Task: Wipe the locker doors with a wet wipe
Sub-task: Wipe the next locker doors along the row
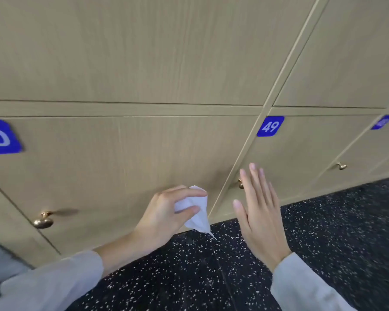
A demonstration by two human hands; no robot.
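Left hand (164, 212) pinches a crumpled wipe (197, 208) low before the locker door (121, 164), which lies just ahead and above; right hand (258, 212) hovers flat, fingers straight, holding nothing.

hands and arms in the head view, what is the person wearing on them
Both hands are bare: no gloves, rings or watch show on the left hand or the right hand. Each arm wears a loose, pale grey long sleeve; the left sleeve ends above the wrist, leaving part of the forearm bare, and the right sleeve ends at the wrist.
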